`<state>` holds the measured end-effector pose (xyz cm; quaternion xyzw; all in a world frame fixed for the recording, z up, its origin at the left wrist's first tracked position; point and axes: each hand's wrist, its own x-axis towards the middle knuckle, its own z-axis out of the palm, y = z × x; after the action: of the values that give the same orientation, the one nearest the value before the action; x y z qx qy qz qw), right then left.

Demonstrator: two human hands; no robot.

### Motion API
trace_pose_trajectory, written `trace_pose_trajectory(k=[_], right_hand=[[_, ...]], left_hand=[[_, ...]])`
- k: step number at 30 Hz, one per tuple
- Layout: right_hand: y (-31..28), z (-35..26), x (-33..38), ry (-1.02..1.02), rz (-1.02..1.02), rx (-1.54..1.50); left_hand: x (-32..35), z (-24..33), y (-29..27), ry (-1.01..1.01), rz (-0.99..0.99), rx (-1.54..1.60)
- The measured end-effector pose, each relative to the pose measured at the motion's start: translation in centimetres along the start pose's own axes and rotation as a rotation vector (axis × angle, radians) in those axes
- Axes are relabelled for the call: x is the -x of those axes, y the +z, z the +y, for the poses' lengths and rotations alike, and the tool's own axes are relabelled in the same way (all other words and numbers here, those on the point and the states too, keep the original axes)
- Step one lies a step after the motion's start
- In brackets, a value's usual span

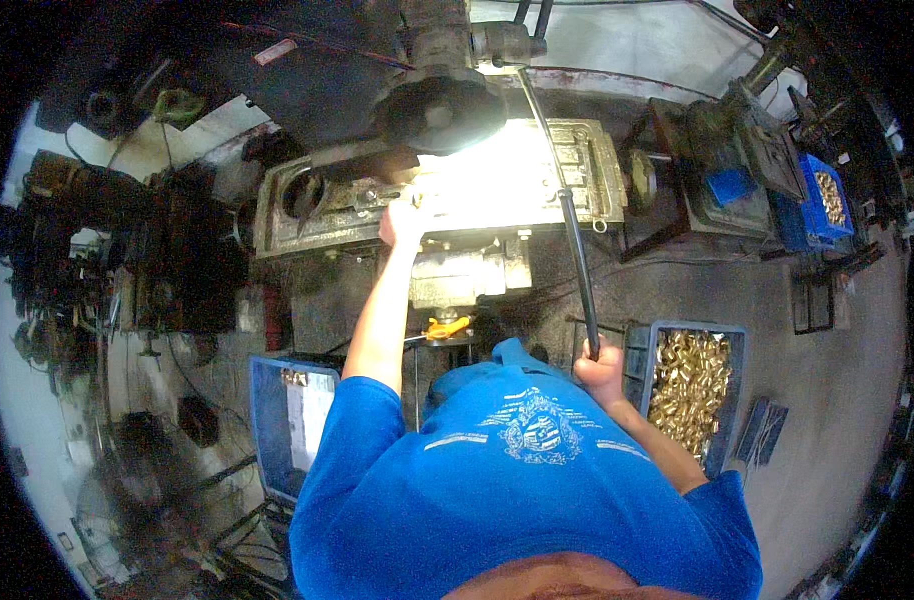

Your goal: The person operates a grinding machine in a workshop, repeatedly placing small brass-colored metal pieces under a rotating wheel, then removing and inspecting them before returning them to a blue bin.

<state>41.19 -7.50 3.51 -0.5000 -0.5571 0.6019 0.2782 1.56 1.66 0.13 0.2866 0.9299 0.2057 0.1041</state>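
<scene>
My right hand is wrapped round the black grip at the lower end of a long lever. The lever runs up to the head of a drilling or milling machine. Reaching forward, my left hand is at the front edge of the metal machine table, under the machine head. Its fingers look closed at a small fixture, but lamp glare hides what they hold, if anything. Below the table, an orange-yellow handle sticks out near my body.
A blue bin full of brass-coloured parts stands to my right. On my left is another blue bin with a few parts at its far end. A smaller blue crate of parts sits far right. Dark machinery crowds the left.
</scene>
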Motion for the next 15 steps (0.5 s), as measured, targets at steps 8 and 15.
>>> trace_pose_trajectory(k=[8,15], right_hand=[[0.3,0.8,-0.8,0.001,0.003,-0.071],[0.3,2.7,-1.8,-0.066,0.019,-0.038]], left_hand=[[0.2,0.2,-0.1,0.001,0.010,0.011],[-0.4,-0.3,0.7,-0.005,0.006,-0.039]])
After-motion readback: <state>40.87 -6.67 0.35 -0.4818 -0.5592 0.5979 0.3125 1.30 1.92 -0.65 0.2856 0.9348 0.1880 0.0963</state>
